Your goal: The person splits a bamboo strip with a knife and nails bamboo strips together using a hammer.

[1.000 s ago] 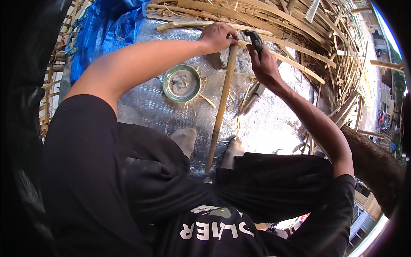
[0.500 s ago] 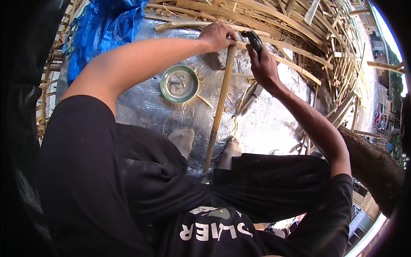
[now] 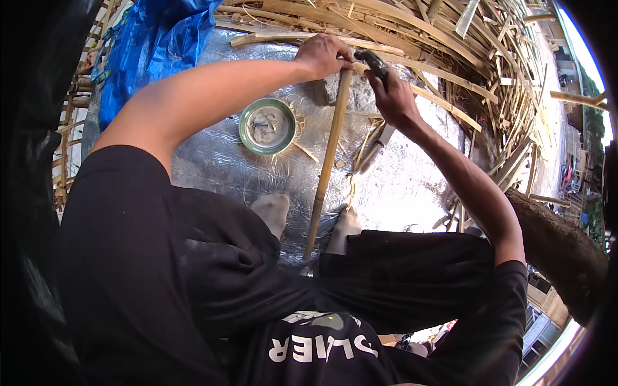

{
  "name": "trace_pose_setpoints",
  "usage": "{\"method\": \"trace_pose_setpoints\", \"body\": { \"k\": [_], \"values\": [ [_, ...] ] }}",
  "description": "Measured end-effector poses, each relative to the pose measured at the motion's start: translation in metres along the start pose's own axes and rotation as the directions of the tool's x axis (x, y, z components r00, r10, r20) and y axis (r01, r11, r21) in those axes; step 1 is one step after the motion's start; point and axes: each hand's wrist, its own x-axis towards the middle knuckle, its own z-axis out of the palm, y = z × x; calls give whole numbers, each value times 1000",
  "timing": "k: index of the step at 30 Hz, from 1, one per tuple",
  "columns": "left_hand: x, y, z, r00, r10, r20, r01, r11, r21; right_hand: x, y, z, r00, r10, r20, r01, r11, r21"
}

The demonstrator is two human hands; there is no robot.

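The bamboo pole stretches between the feet to the left hand, whose grasp I cannot tell; the right hand grasps a black tool. Below is a silvery sheet; beyond, piled wooden strips.

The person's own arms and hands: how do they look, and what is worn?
Both sleeves are black and short, ending near the elbows; the forearms are bare. The left hand and right hand wear no gloves, and no watch or bracelet shows.

The bowl sat on sheeting left of the pole, with the tarp farther left and strips piled behind.
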Motion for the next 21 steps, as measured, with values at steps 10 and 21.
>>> {"method": "trace_pose_setpoints", "body": {
  "k": [10,21],
  "values": [
    [-3,6,-9,1000,0,18,1,1000,-29,-4,2,4,999,-28,-35,28,1000,-13],
    [-6,2,-5,998,62,-5,-62,998,-16,11,22,-9,995,102,7,-101,990,-98]
  ]
}}
